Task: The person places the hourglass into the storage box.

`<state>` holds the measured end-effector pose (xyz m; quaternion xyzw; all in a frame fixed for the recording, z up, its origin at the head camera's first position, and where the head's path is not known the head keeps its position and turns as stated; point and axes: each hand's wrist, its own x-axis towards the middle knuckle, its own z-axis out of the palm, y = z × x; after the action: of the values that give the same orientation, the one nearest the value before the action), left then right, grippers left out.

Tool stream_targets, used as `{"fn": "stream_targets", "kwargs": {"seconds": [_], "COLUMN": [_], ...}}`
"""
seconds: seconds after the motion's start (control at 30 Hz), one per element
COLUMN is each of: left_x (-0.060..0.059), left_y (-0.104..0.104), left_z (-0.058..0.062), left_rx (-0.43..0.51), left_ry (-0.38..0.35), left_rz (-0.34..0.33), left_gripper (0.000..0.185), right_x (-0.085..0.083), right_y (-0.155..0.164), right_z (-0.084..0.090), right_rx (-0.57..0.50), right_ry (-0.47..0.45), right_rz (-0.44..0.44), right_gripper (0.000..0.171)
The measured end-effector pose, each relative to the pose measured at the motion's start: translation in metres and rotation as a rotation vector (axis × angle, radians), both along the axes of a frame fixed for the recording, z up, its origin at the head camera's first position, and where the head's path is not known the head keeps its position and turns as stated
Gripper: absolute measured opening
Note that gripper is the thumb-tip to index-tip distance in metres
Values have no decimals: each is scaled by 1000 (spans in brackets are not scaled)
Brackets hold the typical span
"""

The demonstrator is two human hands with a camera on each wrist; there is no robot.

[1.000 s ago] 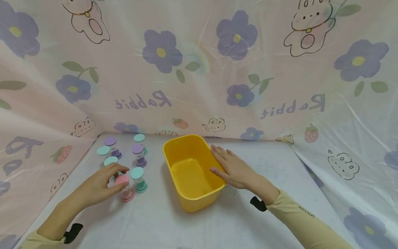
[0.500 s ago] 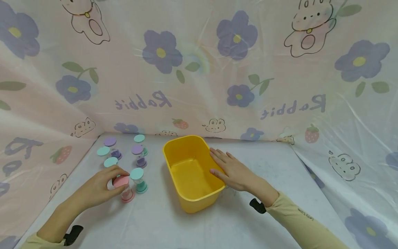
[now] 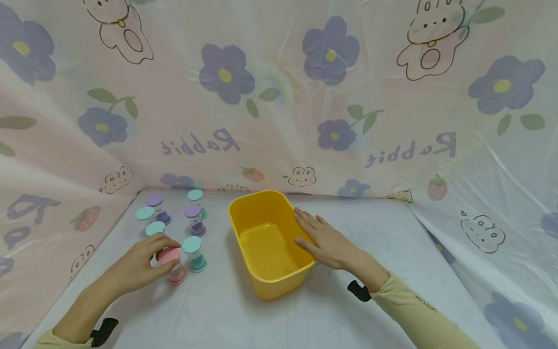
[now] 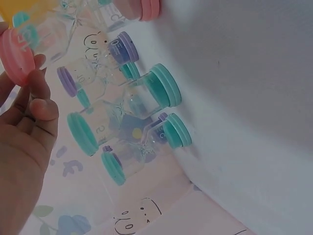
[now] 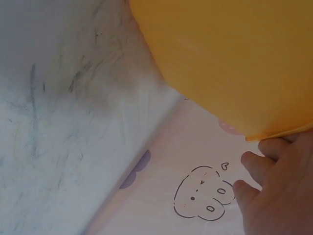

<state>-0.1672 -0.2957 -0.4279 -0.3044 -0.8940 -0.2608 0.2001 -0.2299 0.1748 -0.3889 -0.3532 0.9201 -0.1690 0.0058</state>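
Observation:
My left hand point(image 3: 160, 250) grips the pink top cap of a pink sand timer point(image 3: 173, 266), which stands a little tilted at the front of a cluster of timers. In the left wrist view my left hand's fingers point(image 4: 41, 105) curl round the pink cap point(image 4: 16, 56). A yellow plastic bin point(image 3: 279, 286) sits in the middle of the white table, with nothing visible inside it. My right hand point(image 3: 311, 230) rests flat on its right rim, thumb over the edge. The right wrist view shows my right hand's fingertips point(image 5: 254, 161) at the yellow bin's wall point(image 5: 230, 58).
Behind the pink one stand several more timers: a teal one point(image 3: 194, 253), a purple one point(image 3: 194, 218) and others teal or purple point(image 3: 155, 206). Floral plastic sheeting point(image 3: 279, 97) walls in the table at the back and both sides.
My left hand's fingers have curled closer round the pink timer's cap, and the timer leans slightly. The right hand and the bin have barely shifted.

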Motion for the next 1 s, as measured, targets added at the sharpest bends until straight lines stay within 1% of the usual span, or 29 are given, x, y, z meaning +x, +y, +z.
{"fn": "stream_targets", "kwargs": {"seconds": [0.17, 0.27, 0.4, 0.67, 0.8, 1.0], "left_x": [3, 4, 3, -5, -9, -17], "left_y": [-1, -3, -5, -9, -9, -6], "left_z": [6, 12, 21, 37, 49, 68], "left_rx": [-16, -30, -38, -46, -58, -49], "left_ry": [8, 13, 29, 92, 115, 133], "left_rz": [22, 49, 58, 39, 49, 22], "left_gripper": [40, 40, 42, 46, 46, 44], "right_x": [0, 0, 0, -1, -1, -1], "right_y": [0, -1, 0, 1, 1, 0], "right_z": [0, 0, -1, -2, -2, -2], "right_rx": [1, -3, -9, -17, -19, -21], "right_ry": [-8, -9, -3, -3, -4, -2], "right_rz": [-2, -1, 1, -2, -1, -1], "right_gripper": [73, 73, 72, 73, 72, 72]}}
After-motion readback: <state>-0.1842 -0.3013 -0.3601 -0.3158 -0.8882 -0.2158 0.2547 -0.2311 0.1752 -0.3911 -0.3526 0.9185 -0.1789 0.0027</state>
